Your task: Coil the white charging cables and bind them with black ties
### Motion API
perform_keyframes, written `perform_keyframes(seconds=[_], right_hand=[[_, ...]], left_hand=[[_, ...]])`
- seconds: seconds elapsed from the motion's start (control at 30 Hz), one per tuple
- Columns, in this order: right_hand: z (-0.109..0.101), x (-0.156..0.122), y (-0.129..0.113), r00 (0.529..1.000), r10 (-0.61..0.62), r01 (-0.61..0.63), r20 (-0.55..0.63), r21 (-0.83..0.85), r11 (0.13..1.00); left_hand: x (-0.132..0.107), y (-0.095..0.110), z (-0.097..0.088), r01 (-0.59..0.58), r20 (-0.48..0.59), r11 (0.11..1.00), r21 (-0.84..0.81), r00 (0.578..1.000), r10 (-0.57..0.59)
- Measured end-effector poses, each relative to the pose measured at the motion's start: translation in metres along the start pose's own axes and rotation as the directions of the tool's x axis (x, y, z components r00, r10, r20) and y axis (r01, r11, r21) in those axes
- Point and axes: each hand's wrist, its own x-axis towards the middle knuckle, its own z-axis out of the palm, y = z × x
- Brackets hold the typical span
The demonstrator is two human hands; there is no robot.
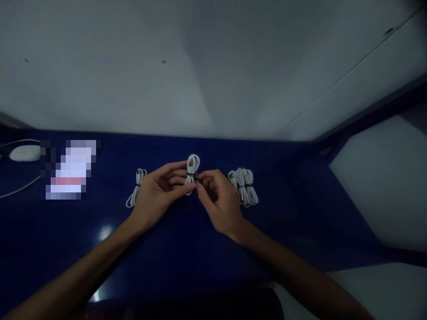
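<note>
White cable bundle (192, 168) between fingers (180, 191)

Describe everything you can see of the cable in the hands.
The cable is thin, white and smooth, plastic by its look, coiled into a narrow bundle. A dark tie cinches its middle, so loops spread above and below. It stands roughly upright over the blue table, between the hands. The left hand holds it, thumb in front and fingers behind. The right hand has its fingertips beside the tie; whether they touch is unclear. Its plugs cannot be made out clearly.
</note>
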Motion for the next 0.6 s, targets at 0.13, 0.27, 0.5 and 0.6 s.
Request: perform_keyframes(seconds=[0.13,0.27,0.5,0.6], right_hand=[[-0.005,0.001,-0.003,0.999,0.015,-0.016,0.029,0.025,1.0],[-0.01,0.001,-0.008,0.998,-0.003,0.003,0.061,0.008,1.0],[-0.004,-0.004,-0.01,1.0,-0.016,0.016,0.013,-0.034,0.999],[-0.004,-0.003,-0.008,1.0,0.003,-0.002,0.029,-0.02,1.0]], left_hand=[[-0.008,0.0,0.005,-0.037,-0.076,0.986,0.165,0.996,0.051],[-0.019,0.0,0.009,-0.136,-0.063,0.898,0.419,0.982,0.178],[-0.033,-0.002,0.015,-0.396,0.117,0.552,0.734,0.874,0.471],[-0.032,-0.002,0.015,-0.409,0.136,0.526,0.746,0.866,0.48]])
